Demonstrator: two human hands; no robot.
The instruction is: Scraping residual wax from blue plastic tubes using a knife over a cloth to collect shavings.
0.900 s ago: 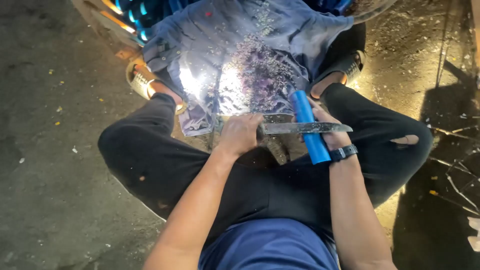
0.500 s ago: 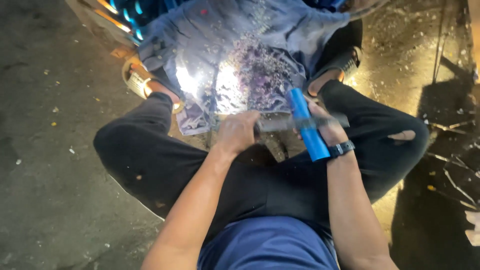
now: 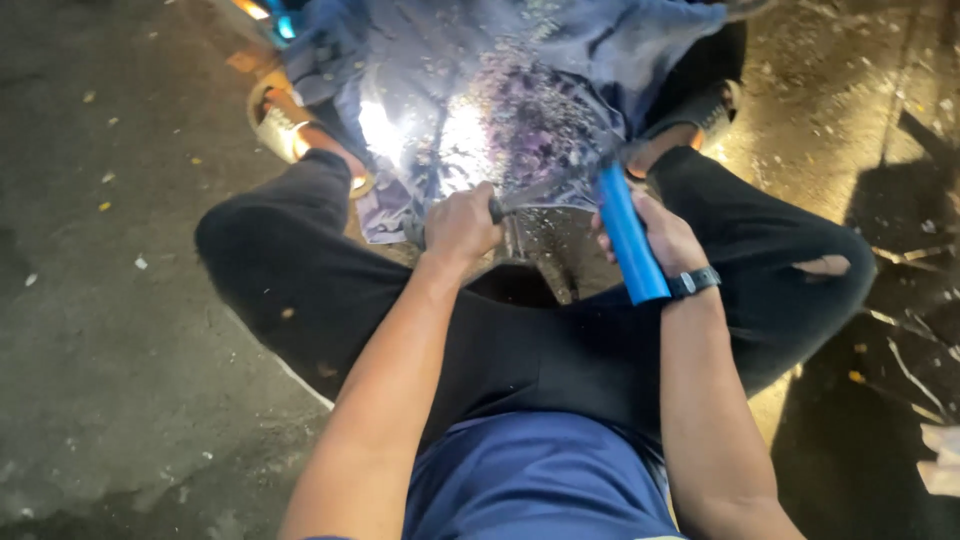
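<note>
blue-handled tool (image 3: 628, 236) sits between the knees, handle gripped in right hand (image 3: 665, 235), its blurred metal end pointing away over the cloth. left hand (image 3: 461, 223) just beside it, fist clenched round a small dark metal piece (image 3: 500, 210). blue cloth (image 3: 480, 90) littered with shiny shavings lies beyond both hands. wristwatch (image 3: 695, 282) behind right hand. sandal (image 3: 285, 125) far left of left hand.

A rough outdoor work spot at ground level: stained, littered grey concrete floor (image 3: 110, 300), a shavings-strewn blue cloth (image 3: 480, 80) spread at the far middle, harsh lamp glare on it.
</note>
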